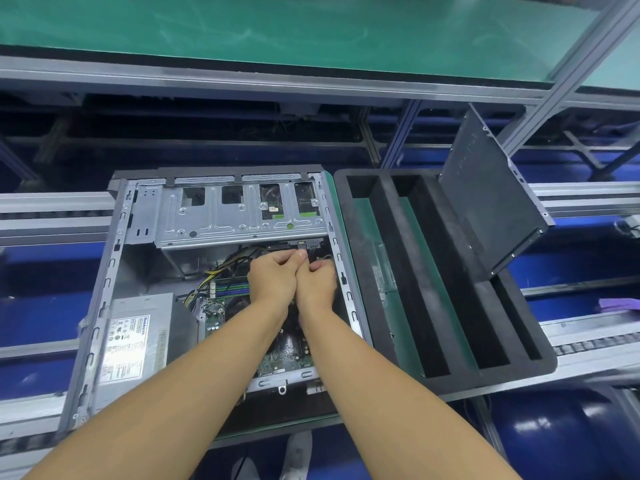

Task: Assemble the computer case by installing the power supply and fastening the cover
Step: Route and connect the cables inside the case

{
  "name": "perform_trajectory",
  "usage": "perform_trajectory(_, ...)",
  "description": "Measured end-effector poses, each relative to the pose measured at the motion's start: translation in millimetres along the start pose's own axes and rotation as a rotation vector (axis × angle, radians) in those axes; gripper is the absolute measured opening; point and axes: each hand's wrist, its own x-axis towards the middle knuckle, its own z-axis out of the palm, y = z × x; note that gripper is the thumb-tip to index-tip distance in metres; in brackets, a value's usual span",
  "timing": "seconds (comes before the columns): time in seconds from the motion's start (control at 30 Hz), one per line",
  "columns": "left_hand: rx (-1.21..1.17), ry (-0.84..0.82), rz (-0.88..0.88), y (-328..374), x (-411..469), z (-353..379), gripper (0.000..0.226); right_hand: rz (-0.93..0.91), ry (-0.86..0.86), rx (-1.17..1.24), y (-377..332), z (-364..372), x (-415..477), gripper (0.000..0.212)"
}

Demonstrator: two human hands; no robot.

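Observation:
The open computer case lies on its side on the work surface. The grey power supply with a white label sits in its lower left corner, with yellow and black cables running up from it. Both hands are deep inside, under the drive cage. My left hand pinches a black connector near the cage's lower edge. My right hand is pressed against the left, with fingers curled round the wires there. The dark cover panel leans upright at the right.
A black foam tray with long slots lies right of the case and holds the cover's lower edge. Conveyor rails run left and right. A green shelf hangs above the far side. The motherboard shows between my forearms.

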Motion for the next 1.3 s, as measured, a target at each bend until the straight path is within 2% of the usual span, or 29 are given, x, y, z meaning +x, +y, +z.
perform_trajectory(0.13,0.043,0.040,0.074,1,1,-4,0.003,-0.042,0.015,-0.013,-3,0,-4,0.029)
perform_trajectory(0.23,0.115,0.054,0.154,3,2,-6,0.009,-0.049,0.019,-0.027,-3,2,-4,0.026)
perform_trajectory(0.47,0.184,0.076,0.136,0,4,-4,0.017,-0.025,0.006,-0.031,-6,1,-7,0.022)
perform_trajectory(0.57,0.193,0.008,0.136,0,4,-9,0.022,-0.035,-0.001,-0.076,-10,-1,-12,0.025)
perform_trajectory(0.67,0.151,-0.076,0.071,0,5,-19,0.027,-0.060,-0.010,-0.178,-13,-5,-19,0.029)
perform_trajectory(0.8,0.115,-0.122,-0.101,-6,4,-36,0.018,-0.064,-0.011,-0.446,-12,-8,-37,0.037)
perform_trajectory(0.93,0.019,-0.178,-0.122,-1,-3,-47,0.038,-0.072,-0.103,-0.526,-8,-19,-58,0.044)
perform_trajectory(1.0,-0.063,-0.191,-0.097,2,-3,-54,0.048,-0.145,-0.112,-0.592,-5,-29,-67,0.044)
perform_trajectory(1.07,-0.141,-0.297,-0.091,2,-4,-62,0.060,-0.332,-0.121,-0.765,-5,-37,-75,0.036)
perform_trajectory(1.13,-0.203,-0.399,-0.153,1,-9,-65,0.069,-0.499,-0.207,-0.886,-3,-41,-79,0.027)
perform_trajectory(1.2,-0.297,-0.422,-0.231,2,-11,-64,0.061,-0.576,-0.314,-0.970,0,-42,-80,0.030)
perform_trajectory(1.3,-0.338,-0.504,-0.291,7,-12,-64,0.027,-0.608,-0.377,-1.138,3,-40,-74,0.045)
